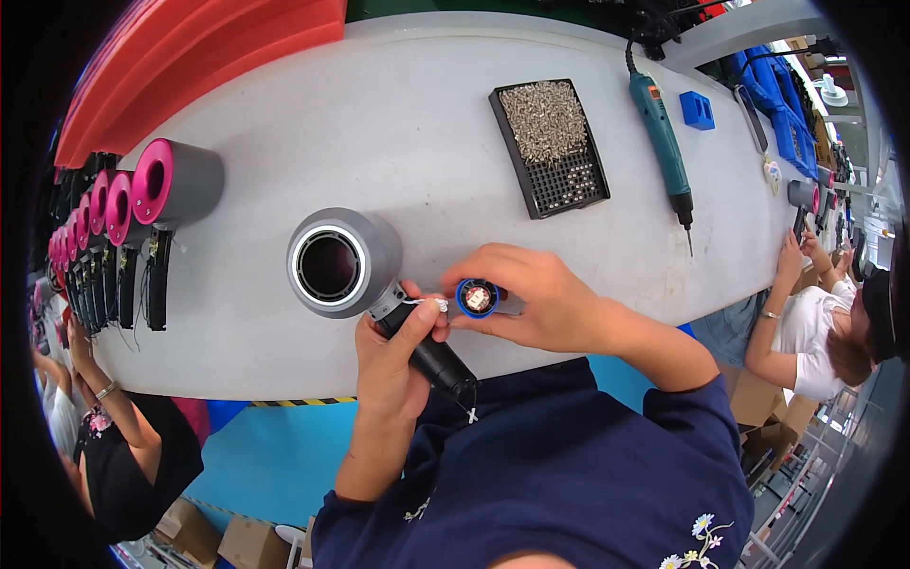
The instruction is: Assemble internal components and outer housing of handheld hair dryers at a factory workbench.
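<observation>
A grey hair dryer (379, 248) with a round, hollow head lies on the white table in front of me. Its black handle (441, 365) points down toward my body, and a thin wire with a white connector hangs from the end. My left hand (393, 365) is closed around the handle near the head, with white wires (431, 302) pinched at thumb and fingertips. Between thumb and fingers, my right hand (545, 299) grips a small round motor with a blue rim (477, 298), its circuit side facing up. The motor sits just right of the left fingertips.
A black tray of small screws (545, 142) lies ahead, with a teal electric screwdriver (661, 133) and a blue block (697, 110) to its right. Several grey-and-pink dryer bodies (180, 180) line the left, below red foam (209, 66). Co-workers sit on both sides.
</observation>
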Demonstrator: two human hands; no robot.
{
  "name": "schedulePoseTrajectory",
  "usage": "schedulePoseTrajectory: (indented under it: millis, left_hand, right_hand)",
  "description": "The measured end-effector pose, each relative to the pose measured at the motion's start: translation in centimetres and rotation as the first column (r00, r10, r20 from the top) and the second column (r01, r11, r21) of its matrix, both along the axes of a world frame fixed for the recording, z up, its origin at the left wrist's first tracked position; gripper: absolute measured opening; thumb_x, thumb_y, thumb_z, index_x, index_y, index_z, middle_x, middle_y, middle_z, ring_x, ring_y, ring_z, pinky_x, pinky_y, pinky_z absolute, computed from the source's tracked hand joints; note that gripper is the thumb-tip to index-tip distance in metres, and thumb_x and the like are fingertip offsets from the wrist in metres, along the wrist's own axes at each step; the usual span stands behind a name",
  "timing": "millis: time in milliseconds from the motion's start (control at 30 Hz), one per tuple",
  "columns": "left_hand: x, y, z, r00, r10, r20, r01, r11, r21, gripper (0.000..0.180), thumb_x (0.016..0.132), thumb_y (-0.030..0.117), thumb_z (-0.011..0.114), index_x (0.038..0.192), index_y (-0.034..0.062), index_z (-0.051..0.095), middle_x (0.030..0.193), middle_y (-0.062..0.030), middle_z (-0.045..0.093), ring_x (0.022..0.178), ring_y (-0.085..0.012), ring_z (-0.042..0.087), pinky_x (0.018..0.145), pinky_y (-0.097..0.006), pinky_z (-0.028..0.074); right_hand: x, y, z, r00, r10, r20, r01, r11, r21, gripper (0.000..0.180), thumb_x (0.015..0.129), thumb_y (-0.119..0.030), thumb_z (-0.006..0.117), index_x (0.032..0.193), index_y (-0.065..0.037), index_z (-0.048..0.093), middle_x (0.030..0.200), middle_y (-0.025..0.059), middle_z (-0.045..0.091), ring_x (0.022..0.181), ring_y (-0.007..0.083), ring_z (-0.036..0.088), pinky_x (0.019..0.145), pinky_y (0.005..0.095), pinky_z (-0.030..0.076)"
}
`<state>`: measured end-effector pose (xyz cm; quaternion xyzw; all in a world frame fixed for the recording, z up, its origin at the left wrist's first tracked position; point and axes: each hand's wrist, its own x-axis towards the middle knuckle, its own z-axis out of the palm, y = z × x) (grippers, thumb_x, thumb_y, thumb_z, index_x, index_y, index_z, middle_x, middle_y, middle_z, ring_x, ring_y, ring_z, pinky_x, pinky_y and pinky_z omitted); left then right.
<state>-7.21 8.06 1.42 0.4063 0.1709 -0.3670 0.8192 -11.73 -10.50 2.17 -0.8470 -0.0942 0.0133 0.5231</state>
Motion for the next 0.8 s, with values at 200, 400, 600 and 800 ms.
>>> schedulePoseTrajectory:
  millis: [200,400,600,800]
  left_hand:
    - [0.0,0.1,-0.1,1.000,0.002,-0.017,-0.002,1.000,0.000,0.023,0.082,-0.001,0.069,0.097,0.0047,0.053,0.086,-0.0099,0.063,0.071,-0.0144,0.054,0.064,-0.026,0.043]
    - [0.2,0.1,0.1,1.000,-0.007,-0.025,0.007,1.000,0.001,0.025,0.081,-0.002,0.068,0.097,0.0055,0.050,0.085,-0.0100,0.062,0.070,-0.0143,0.053,0.063,-0.026,0.042]
    - [0.2,0.1,0.0,1.000,-0.022,-0.012,0.022,0.999,0.029,0.025,0.081,-0.002,0.068,0.095,0.0060,0.049,0.082,-0.0090,0.060,0.067,-0.0141,0.052,0.061,-0.026,0.041]
    - [0.2,0.0,0.0,0.999,-0.034,0.024,0.033,0.999,0.039,0.025,0.082,0.001,0.068,0.098,0.0061,0.050,0.085,-0.0071,0.058,0.069,-0.0123,0.050,0.061,-0.025,0.040]
  right_hand:
    - [0.1,0.9,0.7,0.992,-0.122,-0.014,0.121,0.992,-0.037,0.047,0.076,-0.003,0.073,0.119,-0.002,0.055,0.098,0.0102,0.059,0.082,0.0269,0.061,0.072,0.0338,0.051]
    - [0.0,0.1,-0.3,0.993,-0.079,0.092,0.083,0.996,-0.039,0.041,0.075,-0.007,0.072,0.114,-0.003,0.059,0.096,0.0105,0.061,0.082,0.0288,0.062,0.069,0.0346,0.052]
    - [-0.3,0.6,-0.3,0.989,-0.107,0.099,0.113,0.992,-0.060,0.041,0.073,-0.006,0.075,0.111,-0.002,0.060,0.101,0.0119,0.063,0.085,0.0281,0.064,0.072,0.0337,0.053]
    - [-0.6,0.3,-0.7,0.984,-0.147,0.100,0.148,0.989,-0.006,0.046,0.073,-0.006,0.076,0.116,0.000,0.059,0.099,0.0110,0.066,0.086,0.0258,0.065,0.074,0.0318,0.053]
